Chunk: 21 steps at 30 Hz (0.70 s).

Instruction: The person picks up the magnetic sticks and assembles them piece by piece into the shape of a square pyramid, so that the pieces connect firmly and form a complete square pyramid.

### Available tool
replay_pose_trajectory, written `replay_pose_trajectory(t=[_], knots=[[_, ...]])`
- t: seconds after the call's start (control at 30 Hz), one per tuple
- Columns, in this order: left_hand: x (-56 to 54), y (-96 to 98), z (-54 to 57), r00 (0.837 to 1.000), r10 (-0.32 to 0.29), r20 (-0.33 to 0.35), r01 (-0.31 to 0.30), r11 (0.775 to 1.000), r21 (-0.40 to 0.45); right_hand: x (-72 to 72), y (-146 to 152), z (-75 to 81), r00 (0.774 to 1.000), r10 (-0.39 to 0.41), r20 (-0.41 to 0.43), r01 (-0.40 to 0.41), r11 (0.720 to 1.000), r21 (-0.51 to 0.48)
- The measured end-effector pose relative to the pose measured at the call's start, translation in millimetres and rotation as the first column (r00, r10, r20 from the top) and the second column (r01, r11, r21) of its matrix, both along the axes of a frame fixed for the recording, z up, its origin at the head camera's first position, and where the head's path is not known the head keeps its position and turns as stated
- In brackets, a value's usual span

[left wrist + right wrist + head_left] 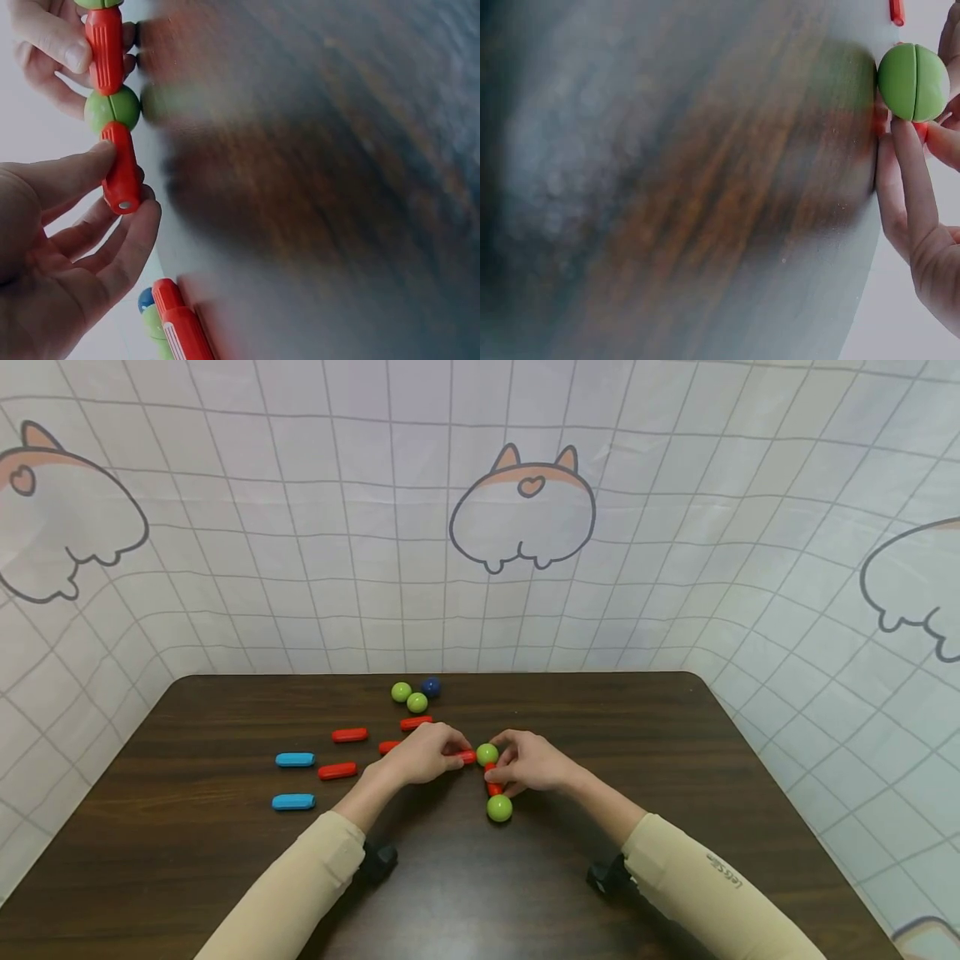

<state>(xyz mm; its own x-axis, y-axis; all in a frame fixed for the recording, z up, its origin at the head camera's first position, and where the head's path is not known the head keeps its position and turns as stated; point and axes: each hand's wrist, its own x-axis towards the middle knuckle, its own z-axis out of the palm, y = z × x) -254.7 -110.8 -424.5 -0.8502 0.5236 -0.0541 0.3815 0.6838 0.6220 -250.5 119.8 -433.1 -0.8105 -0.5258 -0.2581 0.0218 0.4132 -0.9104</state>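
My left hand [423,755] pinches a red rod [120,169] between thumb and fingers. One end of that rod meets a green ball [487,754]; a silvery spot shows on its other end in the left wrist view. With my right hand [534,761] I pinch a second red rod [106,52], which runs from the same ball toward me. A nearer green ball [499,808] sits at the end of this second rod. In the right wrist view, this nearer ball [913,82] hides most of the rod behind it.
Left of my hands lie several loose red rods [337,771] and two blue rods [293,802]. Two green balls [417,702] and a dark blue ball [431,687] sit near the back edge of the dark wooden table [600,710]. A patterned white cloth [360,527] hangs behind it.
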Motion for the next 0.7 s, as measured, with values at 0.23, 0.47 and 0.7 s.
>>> replay_pose_trajectory(t=[0.23, 0.47, 0.7], knots=[[0.8, 1.2, 0.5, 1.0, 0.004, 0.009, -0.004, 1.0, 0.011, 2.7, 2.3, 1.9, 1.0, 0.01, -0.012, -0.01, 1.0, -0.003], [6.9, 2.0, -1.2, 1.0, -0.006, 0.026, 0.005, 1.0, 0.02, 8.2, 5.0, 3.0, 1.0, 0.025, -0.015, -0.025, 1.0, 0.004], [13.5, 4.9, 2.1, 1.0, 0.003, 0.015, -0.004, 1.0, 0.018, 11.3, 8.0, 4.4, 1.0, 0.025, -0.004, -0.025, 1.0, 0.001]])
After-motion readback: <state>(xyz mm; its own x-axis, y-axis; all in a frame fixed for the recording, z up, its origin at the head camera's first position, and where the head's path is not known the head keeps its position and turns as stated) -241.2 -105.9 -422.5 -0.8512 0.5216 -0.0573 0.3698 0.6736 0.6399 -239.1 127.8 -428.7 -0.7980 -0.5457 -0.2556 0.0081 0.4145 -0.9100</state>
